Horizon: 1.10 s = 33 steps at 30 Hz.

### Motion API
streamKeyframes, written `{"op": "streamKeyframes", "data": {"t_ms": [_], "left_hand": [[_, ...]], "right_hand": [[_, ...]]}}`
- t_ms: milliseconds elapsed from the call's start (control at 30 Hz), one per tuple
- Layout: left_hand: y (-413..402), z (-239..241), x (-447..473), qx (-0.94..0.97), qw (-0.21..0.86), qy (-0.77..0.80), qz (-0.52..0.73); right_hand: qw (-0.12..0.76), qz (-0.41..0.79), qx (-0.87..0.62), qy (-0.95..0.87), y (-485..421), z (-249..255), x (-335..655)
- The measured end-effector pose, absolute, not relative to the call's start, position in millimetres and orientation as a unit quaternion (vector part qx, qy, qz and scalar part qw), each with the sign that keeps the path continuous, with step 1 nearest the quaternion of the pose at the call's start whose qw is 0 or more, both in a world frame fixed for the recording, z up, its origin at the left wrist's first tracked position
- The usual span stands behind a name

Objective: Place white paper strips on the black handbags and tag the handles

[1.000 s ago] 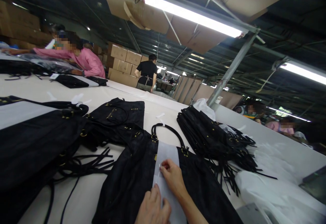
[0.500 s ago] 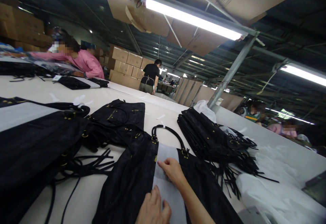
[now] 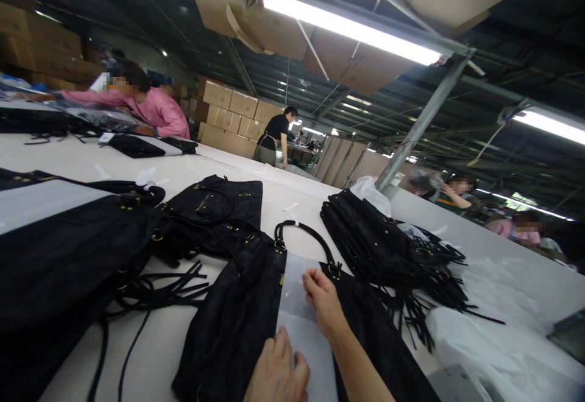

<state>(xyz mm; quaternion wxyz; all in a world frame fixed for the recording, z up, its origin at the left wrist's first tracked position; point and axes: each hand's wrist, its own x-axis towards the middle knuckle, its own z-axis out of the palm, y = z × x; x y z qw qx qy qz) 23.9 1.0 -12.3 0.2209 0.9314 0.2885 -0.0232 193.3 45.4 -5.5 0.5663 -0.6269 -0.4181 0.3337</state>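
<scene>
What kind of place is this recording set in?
Most likely a handbag factory's packing floor. A long white table holds many identical black fringed bags, stacked cardboard boxes stand behind, and other workers bend over the tables under strip lights. Both hands press white paper on one bag.

I see a paper strip point(image 3: 299, 323) lying on the bag point(image 3: 237, 323) nearest me, both on the table point(image 3: 192, 173). L hand point(image 3: 276, 374) rests on strip's near end, R hand point(image 3: 324, 301) further up it. Bag stack point(image 3: 379, 243) to the right, more bags point(image 3: 210, 213) left and behind.
</scene>
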Motion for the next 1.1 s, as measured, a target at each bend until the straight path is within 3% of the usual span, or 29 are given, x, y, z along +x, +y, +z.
{"op": "streamKeyframes", "data": {"t_ms": [267,533,667,800,1100], "left_hand": [[0.0,-3.5,23.1,0.925,0.229,0.294,-0.068],[-9.9,-36.5,28.5,0.932,0.181,0.314,-0.014],[-18.2,-76.5,35.0,0.937,0.058,0.326,0.109],[-25.2,-82.6,38.7,0.906,-0.062,0.371,0.193],[-22.8,-69.6,37.8,0.907,-0.087,0.358,0.206]], "right_hand": [[0.517,0.377,-0.624,-0.449,43.0,14.2,207.0],[0.529,0.614,-0.492,-0.319,13.1,42.3,185.6],[0.501,0.607,-0.537,-0.304,16.8,26.0,180.7],[0.498,0.581,-0.580,-0.280,26.4,0.1,182.7],[0.501,0.572,-0.592,-0.269,32.0,-10.6,185.6]]}}
